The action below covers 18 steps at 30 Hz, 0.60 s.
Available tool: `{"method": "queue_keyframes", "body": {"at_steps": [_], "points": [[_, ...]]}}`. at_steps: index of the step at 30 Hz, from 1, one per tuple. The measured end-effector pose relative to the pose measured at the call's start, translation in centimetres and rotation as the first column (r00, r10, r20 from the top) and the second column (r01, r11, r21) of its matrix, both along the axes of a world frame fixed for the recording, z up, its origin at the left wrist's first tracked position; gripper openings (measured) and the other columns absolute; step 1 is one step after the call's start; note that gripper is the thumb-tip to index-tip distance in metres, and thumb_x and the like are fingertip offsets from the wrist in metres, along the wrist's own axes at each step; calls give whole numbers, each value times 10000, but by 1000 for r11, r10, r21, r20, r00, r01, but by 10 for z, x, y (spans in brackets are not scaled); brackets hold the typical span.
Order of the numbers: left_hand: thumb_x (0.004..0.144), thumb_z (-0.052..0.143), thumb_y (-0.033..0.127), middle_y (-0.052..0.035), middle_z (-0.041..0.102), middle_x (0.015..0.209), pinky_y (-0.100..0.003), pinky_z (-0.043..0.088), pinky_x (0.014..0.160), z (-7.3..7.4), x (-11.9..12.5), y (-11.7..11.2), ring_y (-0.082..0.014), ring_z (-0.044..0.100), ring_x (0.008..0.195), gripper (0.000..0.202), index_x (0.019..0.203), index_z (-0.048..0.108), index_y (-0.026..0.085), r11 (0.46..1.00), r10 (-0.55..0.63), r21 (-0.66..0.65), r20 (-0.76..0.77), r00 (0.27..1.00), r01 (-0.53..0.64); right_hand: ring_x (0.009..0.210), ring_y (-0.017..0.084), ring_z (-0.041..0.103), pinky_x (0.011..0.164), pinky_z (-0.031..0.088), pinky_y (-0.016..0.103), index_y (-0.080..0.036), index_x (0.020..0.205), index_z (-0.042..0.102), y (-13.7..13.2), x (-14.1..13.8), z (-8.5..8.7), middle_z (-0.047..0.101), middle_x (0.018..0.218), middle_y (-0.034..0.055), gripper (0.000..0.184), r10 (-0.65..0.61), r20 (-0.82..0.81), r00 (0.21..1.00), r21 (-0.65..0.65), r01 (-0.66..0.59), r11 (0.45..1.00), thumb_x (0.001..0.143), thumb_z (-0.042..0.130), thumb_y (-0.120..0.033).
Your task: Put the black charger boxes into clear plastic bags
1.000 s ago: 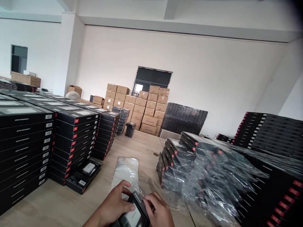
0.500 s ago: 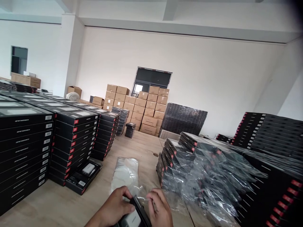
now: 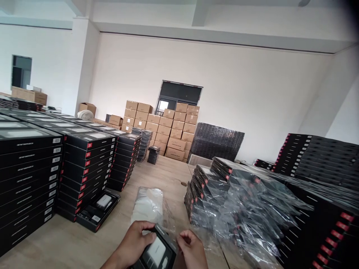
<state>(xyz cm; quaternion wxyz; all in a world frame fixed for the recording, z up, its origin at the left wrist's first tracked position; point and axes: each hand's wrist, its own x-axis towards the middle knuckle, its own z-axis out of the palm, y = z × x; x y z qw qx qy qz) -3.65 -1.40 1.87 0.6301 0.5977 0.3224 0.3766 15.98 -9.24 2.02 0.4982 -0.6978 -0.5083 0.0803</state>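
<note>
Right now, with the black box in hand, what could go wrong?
The left grip holds the black box tilted near one end, so it might twist or slip. Clear plastic bags lie just beyond it, and a box corner could snag them. To the right, the plastic-wrapped boxes are stacked unevenly; a bump might send some sliding.
</note>
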Motion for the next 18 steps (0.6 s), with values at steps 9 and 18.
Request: {"method": "queue_keyframes", "body": {"at_steps": [9, 18], "points": [[646, 722, 421, -94, 738, 1032, -354, 472, 878, 4, 1, 1, -284, 646, 974, 463, 1001, 734, 124, 1000, 2, -18, 103, 995, 0, 502, 178, 583, 524, 447, 263, -238, 597, 548, 0, -4, 4, 621, 531, -9, 164, -11, 205, 979, 25, 6, 1000, 741, 504, -305], [735, 625, 329, -68, 739, 1059, -323, 499, 829, 6, 0, 2, -263, 660, 950, 420, 1100, 699, 136, 995, 30, 91, 35, 999, -33, 437, 157, 548, 451, 395, 235, -236, 536, 515, 1, -7, 3, 566, 459, -29, 125, 0, 235, 972, 41, -10, 999, 657, 485, -231]]}}
